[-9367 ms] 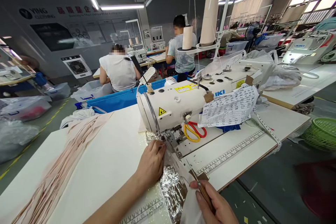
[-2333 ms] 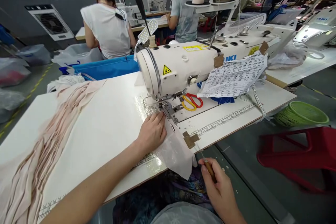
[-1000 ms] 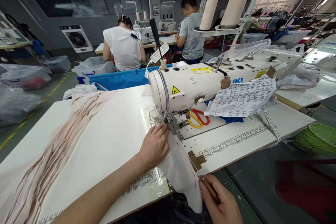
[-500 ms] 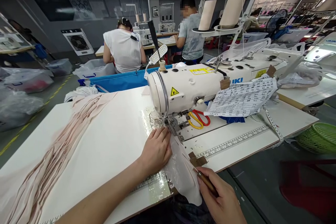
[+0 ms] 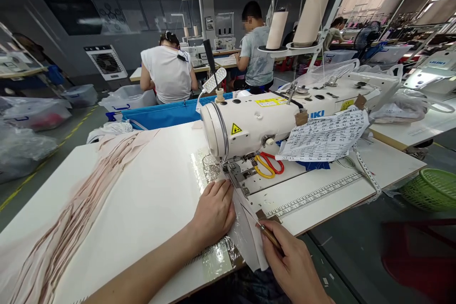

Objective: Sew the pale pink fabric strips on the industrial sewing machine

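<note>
In the head view, compared with a couple of seconds ago, the right hand [image 5: 289,252] has come in from beyond the table edge, and the awl [image 5: 272,238] it holds, whose shaft was off to the side, now reaches over the cloth [image 5: 245,235]; the left hand [image 5: 213,209] keeps its place beside the sewing machine [image 5: 245,121]. The cloth is thin, pale and slightly see-through, a narrow piece running from the machine's metal foot, just ahead of the left fingertips, back between both hands, its loose end drooping near the right hand. The awl has a rounded wooden handle and a slim metal shaft. Shiny clear film, crinkled and glossy, lies on the table [image 5: 160,190] around the left hand. Beyond the left fingertips, to the right, sit scissors [image 5: 272,171] with smooth yellow and red loops; well to the left of the grip, soft pink strips [image 5: 85,204] lie in long folds. The left hand rests palm down, fingers close together and pressing on the cloth; whether it also pinches an edge, I cannot tell. The right hand pinches the awl's handle between thumb and fingers, shaft slanting toward the left hand.
</note>
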Motion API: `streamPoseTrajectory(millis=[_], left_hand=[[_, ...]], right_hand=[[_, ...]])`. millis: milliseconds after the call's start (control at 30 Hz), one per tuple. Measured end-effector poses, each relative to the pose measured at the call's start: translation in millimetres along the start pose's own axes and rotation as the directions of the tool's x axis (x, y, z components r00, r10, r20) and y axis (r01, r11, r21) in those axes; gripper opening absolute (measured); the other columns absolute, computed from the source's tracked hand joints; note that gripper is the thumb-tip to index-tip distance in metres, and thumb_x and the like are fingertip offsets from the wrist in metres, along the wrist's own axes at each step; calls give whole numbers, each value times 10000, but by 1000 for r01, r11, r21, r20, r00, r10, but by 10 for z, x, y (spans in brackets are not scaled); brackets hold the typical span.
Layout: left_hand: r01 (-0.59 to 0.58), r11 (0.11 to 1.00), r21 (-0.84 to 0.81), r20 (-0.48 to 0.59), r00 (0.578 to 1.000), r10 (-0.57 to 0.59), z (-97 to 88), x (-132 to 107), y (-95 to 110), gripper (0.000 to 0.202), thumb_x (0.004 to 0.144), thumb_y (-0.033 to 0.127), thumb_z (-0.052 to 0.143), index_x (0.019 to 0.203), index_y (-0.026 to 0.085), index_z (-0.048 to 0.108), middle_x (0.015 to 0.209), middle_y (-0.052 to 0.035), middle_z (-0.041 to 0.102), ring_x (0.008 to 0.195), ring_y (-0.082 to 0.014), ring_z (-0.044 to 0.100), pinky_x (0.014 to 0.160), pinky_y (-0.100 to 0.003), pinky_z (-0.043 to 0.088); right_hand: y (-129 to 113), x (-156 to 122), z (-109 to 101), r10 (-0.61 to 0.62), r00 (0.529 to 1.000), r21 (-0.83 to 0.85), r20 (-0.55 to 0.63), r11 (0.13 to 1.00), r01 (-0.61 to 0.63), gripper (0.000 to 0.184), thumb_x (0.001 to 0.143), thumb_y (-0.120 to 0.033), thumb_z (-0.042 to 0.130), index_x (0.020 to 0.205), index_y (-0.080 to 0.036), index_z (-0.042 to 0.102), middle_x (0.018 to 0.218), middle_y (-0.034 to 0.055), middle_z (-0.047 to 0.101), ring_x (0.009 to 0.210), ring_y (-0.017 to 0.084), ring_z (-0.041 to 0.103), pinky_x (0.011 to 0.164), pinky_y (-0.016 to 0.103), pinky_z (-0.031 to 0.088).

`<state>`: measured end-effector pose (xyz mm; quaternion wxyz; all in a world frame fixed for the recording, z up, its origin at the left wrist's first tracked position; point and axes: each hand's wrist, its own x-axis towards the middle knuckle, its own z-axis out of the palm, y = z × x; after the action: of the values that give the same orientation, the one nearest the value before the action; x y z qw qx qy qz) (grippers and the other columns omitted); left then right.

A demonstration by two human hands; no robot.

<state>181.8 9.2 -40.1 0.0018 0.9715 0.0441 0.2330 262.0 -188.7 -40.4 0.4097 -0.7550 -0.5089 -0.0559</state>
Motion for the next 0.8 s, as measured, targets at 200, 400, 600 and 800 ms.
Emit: streamPoseTrajectory(millis=[200,400,600,800], left_hand=[[3,1000,-4,-4,1000,-3,19,-11,-12,415,928,202,403,1274,58,582,1314,-165,604,1223,-313,529,1055,-488,425],[19,1000,-9,-10,1000,-19,24,22,-69,397,927,190,405,1260,68,583,1328,-173,577,1242,-318,492,1056,-500,413],[118,992,37,15,993,-118,-20,91,-90,361,877,166,465,1212,104,584,1140,-170,588,1054,-327,544,881,-492,498],[83,995,47,4,996,-84,12,117,-268,338,903,141,444,1214,147,577,1190,-141,589,1145,-305,526,995,-470,451]], right_hand=[[19,53,46,23,999,5,39,1000,-24,205,974,-230,403,1055,-185,586,789,42,697,571,135,663,513,203,528],[-10,137,107,-11,1000,-60,13,998,12,202,952,-206,395,1008,-195,588,800,37,702,599,153,665,508,223,520],[-2,215,178,-3,1000,-125,12,992,5,216,941,-212,396,1004,-198,602,771,35,717,617,180,684,480,241,494],[-15,274,226,52,998,-117,27,992,-49,221,944,-246,384,996,-197,592,749,25,722,590,201,684,506,281,502]])
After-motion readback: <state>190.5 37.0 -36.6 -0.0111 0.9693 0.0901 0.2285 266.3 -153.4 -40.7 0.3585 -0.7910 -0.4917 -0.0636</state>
